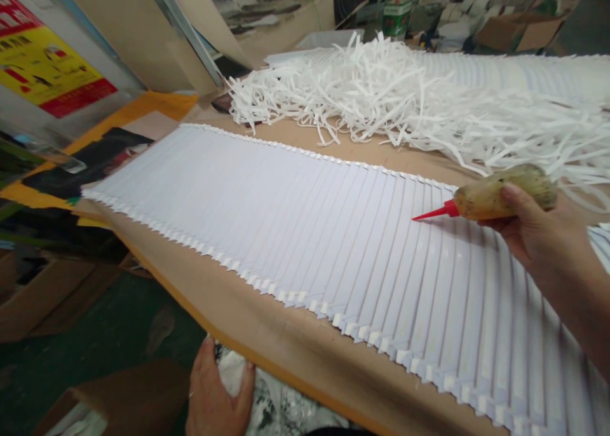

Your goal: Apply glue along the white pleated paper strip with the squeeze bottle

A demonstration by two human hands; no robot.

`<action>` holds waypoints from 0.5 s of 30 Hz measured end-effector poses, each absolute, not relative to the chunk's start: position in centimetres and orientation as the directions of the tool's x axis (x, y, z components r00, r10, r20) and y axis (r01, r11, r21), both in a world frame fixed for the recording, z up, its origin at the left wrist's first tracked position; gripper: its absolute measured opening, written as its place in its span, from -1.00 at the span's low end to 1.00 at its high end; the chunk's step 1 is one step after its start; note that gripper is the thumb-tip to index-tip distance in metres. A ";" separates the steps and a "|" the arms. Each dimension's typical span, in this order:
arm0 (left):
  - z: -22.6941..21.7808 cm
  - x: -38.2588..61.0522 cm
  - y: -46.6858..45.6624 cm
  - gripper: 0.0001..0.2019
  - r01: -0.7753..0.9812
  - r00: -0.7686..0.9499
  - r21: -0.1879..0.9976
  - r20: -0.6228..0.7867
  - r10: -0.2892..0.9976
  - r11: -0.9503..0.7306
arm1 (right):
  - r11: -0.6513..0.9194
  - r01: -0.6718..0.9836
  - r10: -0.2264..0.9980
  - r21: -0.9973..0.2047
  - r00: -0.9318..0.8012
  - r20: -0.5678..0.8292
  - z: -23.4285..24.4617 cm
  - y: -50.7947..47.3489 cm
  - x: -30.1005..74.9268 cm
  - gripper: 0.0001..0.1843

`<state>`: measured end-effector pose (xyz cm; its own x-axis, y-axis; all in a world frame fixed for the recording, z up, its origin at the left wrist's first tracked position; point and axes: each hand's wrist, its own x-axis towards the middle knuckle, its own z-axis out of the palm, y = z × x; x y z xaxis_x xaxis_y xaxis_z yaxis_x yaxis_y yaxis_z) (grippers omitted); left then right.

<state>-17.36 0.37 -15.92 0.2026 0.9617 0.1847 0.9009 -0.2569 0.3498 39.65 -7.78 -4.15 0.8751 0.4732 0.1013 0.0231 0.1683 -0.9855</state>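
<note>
My right hand [534,226] is wrapped round a cloudy yellowish glue bottle [509,191] with a long red nozzle. The bottle lies nearly level, its tip pointing left just over a long row of overlapping white paper pieces [381,226]. Shiny wet-looking marks show on some strips below the nozzle. My left hand [219,391] is low at the table's near edge, thumb and finger apart, in front of a black-and-white patterned surface. A whitish patch shows between them; whether the hand touches it I cannot tell.
A heap of shredded white paper strips [362,93] lies across the brown table [248,321], in front of another row of white pieces [519,74]. Cardboard boxes [52,290] stand on the floor at left. A green tin [396,18] is at the back.
</note>
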 end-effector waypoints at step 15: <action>-15.6 -17.1 0.0 -0.10 0.880 0.247 0.357 0.221 0.944 -0.314 | 0.033 -0.004 0.375 -0.999 0.927 0.008 -4.0 -13.2 30.9 -0.68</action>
<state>-17.07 0.05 -15.59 0.2468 0.9435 0.2211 0.8796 -0.3138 0.3575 30.88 -13.24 -4.03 0.9270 0.3749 0.0085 -0.0042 0.0329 -0.9994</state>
